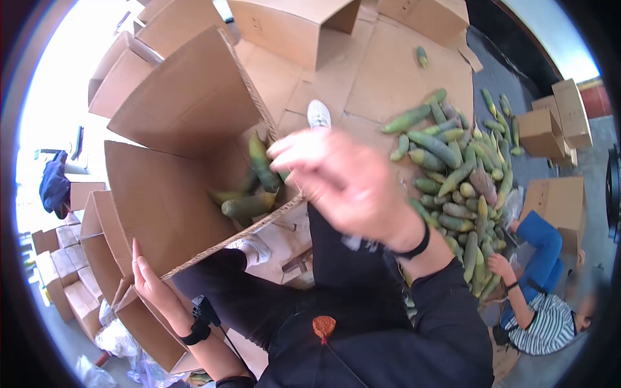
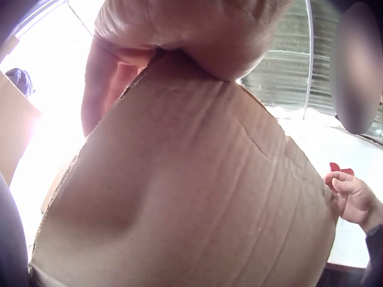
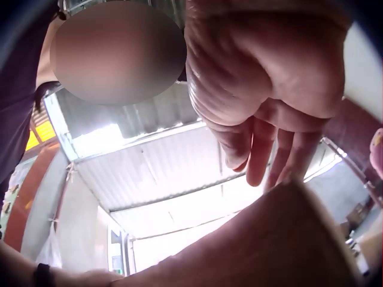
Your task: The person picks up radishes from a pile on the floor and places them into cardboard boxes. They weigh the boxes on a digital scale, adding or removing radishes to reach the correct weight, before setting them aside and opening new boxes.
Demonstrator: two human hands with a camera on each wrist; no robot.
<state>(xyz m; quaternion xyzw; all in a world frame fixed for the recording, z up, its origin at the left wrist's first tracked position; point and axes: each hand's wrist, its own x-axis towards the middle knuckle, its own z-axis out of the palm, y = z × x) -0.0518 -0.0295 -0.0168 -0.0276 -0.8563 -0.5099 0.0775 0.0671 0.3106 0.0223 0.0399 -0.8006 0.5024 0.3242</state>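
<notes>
A tilted, open cardboard box [image 1: 162, 207] leans over my legs, with several long green radishes [image 1: 249, 205] lying inside. At its near left side my left hand [image 1: 155, 291] holds the cardboard. The left wrist view shows that hand [image 2: 185, 36] gripping a corner of the cardboard [image 2: 179, 179], thumb and fingers on opposite faces. Motion blurs my right hand [image 1: 343, 184], which is over the box's right rim. Its fingers hang loosely in the right wrist view, where the hand [image 3: 269, 78] holds nothing and the fingertips are right at the cardboard edge [image 3: 269, 239].
A large pile of green radishes [image 1: 453, 152] lies on flattened cardboard [image 1: 375, 84] to the right. Beyond it, another person [image 1: 543, 323] in a striped top reaches toward the pile. More boxes [image 1: 284, 29] stand ahead, with stacked cartons [image 1: 68, 265] and plastic bags [image 1: 119, 339] at left.
</notes>
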